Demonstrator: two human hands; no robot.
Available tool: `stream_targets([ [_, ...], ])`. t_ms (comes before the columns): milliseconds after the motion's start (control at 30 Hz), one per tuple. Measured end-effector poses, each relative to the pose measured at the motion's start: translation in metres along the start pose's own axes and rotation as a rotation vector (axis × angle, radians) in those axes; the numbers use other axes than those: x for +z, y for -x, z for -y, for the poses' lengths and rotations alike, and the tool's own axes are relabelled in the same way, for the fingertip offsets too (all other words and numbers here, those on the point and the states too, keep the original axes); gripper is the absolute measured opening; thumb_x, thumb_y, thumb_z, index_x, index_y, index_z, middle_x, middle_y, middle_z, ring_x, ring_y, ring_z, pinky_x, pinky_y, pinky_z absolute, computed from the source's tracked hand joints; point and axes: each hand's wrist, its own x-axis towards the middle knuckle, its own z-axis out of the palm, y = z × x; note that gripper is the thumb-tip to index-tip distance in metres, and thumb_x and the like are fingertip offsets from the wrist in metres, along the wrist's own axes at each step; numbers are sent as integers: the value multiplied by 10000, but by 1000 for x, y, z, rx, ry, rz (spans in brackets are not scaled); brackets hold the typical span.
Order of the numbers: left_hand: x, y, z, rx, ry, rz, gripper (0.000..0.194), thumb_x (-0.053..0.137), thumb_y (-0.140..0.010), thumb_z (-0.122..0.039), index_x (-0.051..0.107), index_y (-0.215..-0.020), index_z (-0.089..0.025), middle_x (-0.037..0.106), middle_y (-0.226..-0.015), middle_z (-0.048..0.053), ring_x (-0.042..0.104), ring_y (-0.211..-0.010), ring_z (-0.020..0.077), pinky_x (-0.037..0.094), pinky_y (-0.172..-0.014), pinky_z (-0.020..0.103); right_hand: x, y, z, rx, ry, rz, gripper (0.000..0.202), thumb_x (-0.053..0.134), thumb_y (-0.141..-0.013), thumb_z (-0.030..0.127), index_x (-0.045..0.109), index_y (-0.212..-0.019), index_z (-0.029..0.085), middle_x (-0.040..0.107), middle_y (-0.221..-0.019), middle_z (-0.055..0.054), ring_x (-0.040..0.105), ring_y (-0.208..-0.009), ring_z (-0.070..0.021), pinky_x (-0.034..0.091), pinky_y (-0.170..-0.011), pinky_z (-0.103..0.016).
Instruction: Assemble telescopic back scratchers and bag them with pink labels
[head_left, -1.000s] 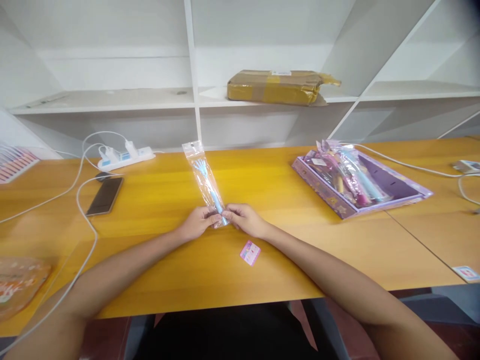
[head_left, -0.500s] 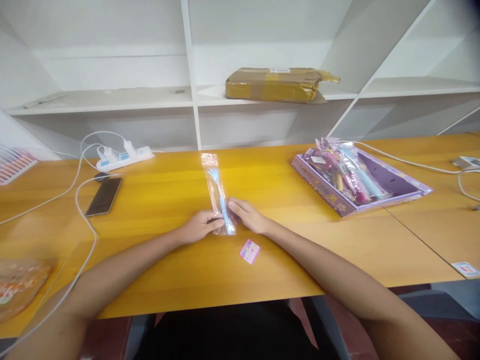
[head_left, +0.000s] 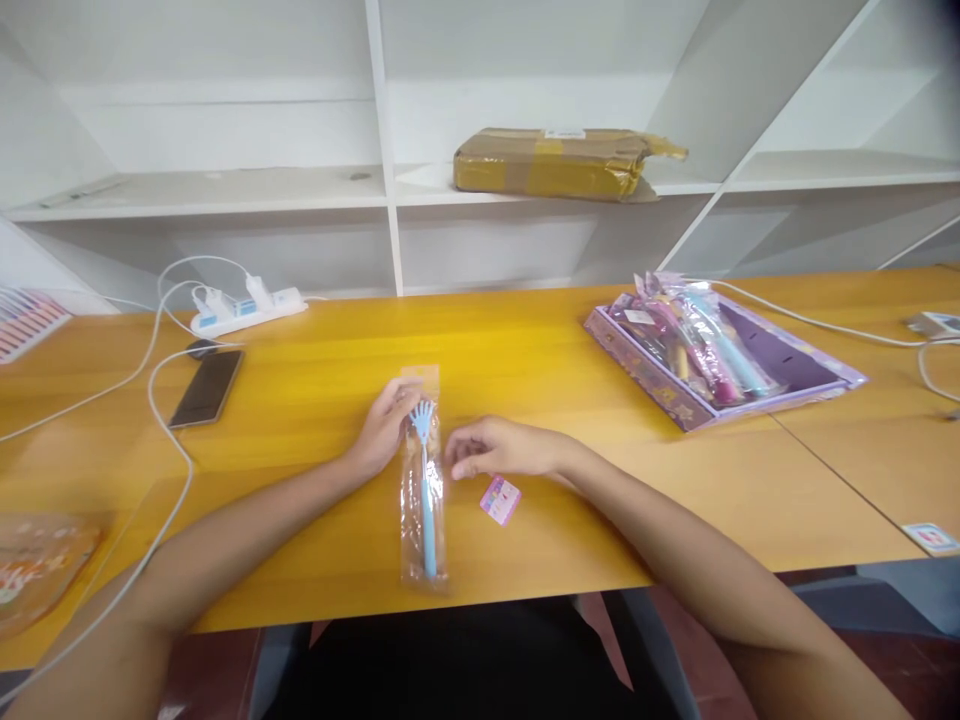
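Observation:
A light blue back scratcher (head_left: pixel 428 520) in a clear plastic bag lies along the table in front of me, its hand-shaped end away from me. My left hand (head_left: pixel 386 425) is closed on the upper left edge of the bag, beside the scratcher's fingers. My right hand (head_left: pixel 495 447) hovers just right of the bag, fingers loosely curled with the thumb apart, and nothing shows in it. Below that hand sits a small pink-edged card (head_left: pixel 500 500).
A purple tray (head_left: pixel 652 375) at the right holds several bagged items. To the left are a phone (head_left: pixel 208 388), a power strip (head_left: pixel 251 312) with white cables and an orange printed pouch (head_left: pixel 45 570). A taped cardboard box (head_left: pixel 555 165) rests on the shelf.
The bagged scratcher has come nearer to me and straightened. My left hand has shifted from its lower end to its top. My right hand has let go and lies beside it.

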Motion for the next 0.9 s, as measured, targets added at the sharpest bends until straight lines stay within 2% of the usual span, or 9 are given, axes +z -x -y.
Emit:
stream_targets([
  [133,-1,-2,1,29,-5,-24,425,767,-867,-330,610,-1250,-235,715,-1036,27,675,-906,158,516,-790,263,-21,19,2,-58,331,157,430,935,-718,399,748,-1047,195,622,-937,1,565,-722,-99,489,-640,-213],
  [200,-1,-1,4,31,-29,-24,436,773,-843,-279,611,-1245,-233,717,-1066,36,683,-927,166,527,-802,274,-24,26,3,-62,408,195,420,926,-728,346,747,-1082,208,579,-1039,-16,565,-748,-97,508,-679,-221],
  [300,-2,-2,8,32,-54,-50,418,792,-834,-291,618,-1208,-218,716,-1067,46,693,-940,176,548,-825,298,-20,30,5,-57,457,165,237,878,-785,287,756,-973,211,537,-1027,-14,567,-771,-105,507,-704,-226],
  [367,-2,-2,9,33,-58,-54,417,802,-844,-342,611,-1190,-209,716,-1041,45,702,-933,181,562,-835,316,-18,29,3,-56,452,135,147,864,-798,272,755,-871,205,534,-988,-13,569,-790,-118,497,-699,-230],
  [467,-1,-1,8,30,-72,-17,475,805,-858,-444,575,-1204,-213,722,-946,29,717,-853,184,579,-785,322,-21,27,0,-53,375,108,167,865,-800,288,727,-794,193,554,-929,-8,563,-769,-122,474,-665,-233],
  [600,-1,3,1,-37,-111,45,484,751,-885,-563,585,-1201,-236,681,-744,-23,688,-632,175,552,-626,291,-28,24,-2,-29,117,165,210,780,-902,352,653,-872,187,603,-808,21,545,-688,-107,447,-612,-223],
  [667,1,5,-2,-55,-180,56,429,717,-897,-604,648,-1034,-204,670,-723,-11,665,-598,162,537,-599,280,-28,20,0,-71,-36,30,233,719,-952,385,634,-1058,195,621,-831,19,551,-689,-108,460,-606,-228],
  [767,3,7,-4,-62,-261,74,461,687,-905,-636,650,-850,-181,681,-721,15,657,-602,164,529,-595,280,-22,11,3,-163,-184,-311,358,671,-981,424,578,-1253,209,641,-904,-2,578,-707,-121,501,-634,-260],
  [900,4,6,-3,-46,-296,93,451,685,-905,-635,641,-849,-190,663,-711,0,632,-608,161,520,-591,277,-8,-2,3,-220,-142,-598,283,674,-978,465,640,-1055,195,682,-940,-32,642,-855,-163,531,-829,-321],
])
